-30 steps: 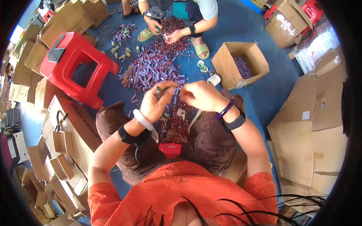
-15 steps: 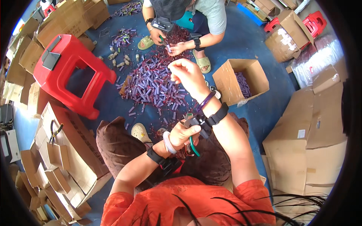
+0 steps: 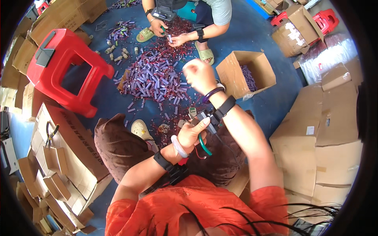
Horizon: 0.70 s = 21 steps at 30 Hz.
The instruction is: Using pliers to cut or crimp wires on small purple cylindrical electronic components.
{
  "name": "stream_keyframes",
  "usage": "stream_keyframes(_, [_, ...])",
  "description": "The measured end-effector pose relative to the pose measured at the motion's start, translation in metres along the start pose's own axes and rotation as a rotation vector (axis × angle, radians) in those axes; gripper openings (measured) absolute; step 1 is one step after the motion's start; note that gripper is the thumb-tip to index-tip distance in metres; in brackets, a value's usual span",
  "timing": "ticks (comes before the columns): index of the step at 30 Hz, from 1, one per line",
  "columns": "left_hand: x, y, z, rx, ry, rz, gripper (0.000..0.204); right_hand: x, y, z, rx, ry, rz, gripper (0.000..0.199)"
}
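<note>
My left hand [image 3: 191,135], with a pale bangle on its wrist, is closed around green-handled pliers [image 3: 204,145]; the head of the tool is hidden. A thin red wire [image 3: 201,157] hangs below that hand. Farther forward, my right hand [image 3: 199,76] is raised between the heap and the open carton, its fingers curled in and blurred. Whatever it holds, if anything, does not show. Ahead lies a large heap of purple cylindrical battery cells [image 3: 151,76] with red wire bits among them. More purple cells [image 3: 248,78] lie inside the open carton [image 3: 264,72] to the right.
A red plastic stool [image 3: 71,70] stands at left with a phone-like dark object on it. Yellow-and-black pliers [image 3: 50,133] rest on a cardboard box [image 3: 78,157]. Large cartons [image 3: 319,145] fill the right side. Opposite me, a co-worker's hand [image 3: 179,40] holds a cell.
My right hand has shifted slightly and turned, its fingers now blurred. My left hand still grips the pliers. The whole view has moved a little, with the scene sliding left and up.
</note>
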<state>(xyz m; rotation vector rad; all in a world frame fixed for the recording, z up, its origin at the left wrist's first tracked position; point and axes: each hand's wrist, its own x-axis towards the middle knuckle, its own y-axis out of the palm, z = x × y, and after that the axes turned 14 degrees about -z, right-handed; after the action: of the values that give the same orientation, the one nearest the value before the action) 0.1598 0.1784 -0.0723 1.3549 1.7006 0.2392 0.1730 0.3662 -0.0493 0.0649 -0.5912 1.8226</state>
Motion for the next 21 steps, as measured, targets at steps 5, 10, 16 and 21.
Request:
stream_keyframes(5, [-0.002,0.012,-0.005,0.112,-0.027,-0.085,0.033,0.001,-0.025,-0.024,0.569,0.861,-0.157,0.012])
stream_keyframes(10, [0.013,-0.034,-0.03,0.595,0.173,-0.09,0.032,-0.017,-0.038,-0.016,0.186,0.437,0.401,0.017])
stream_keyframes(16, [0.031,-0.066,-0.077,0.548,0.463,-0.124,0.02,-0.047,-0.022,-0.006,-0.028,0.042,0.488,0.023])
stream_keyframes(21, [0.048,-0.059,-0.11,0.747,0.581,-0.164,0.027,-0.04,-0.011,-0.018,0.17,0.026,0.39,0.04])
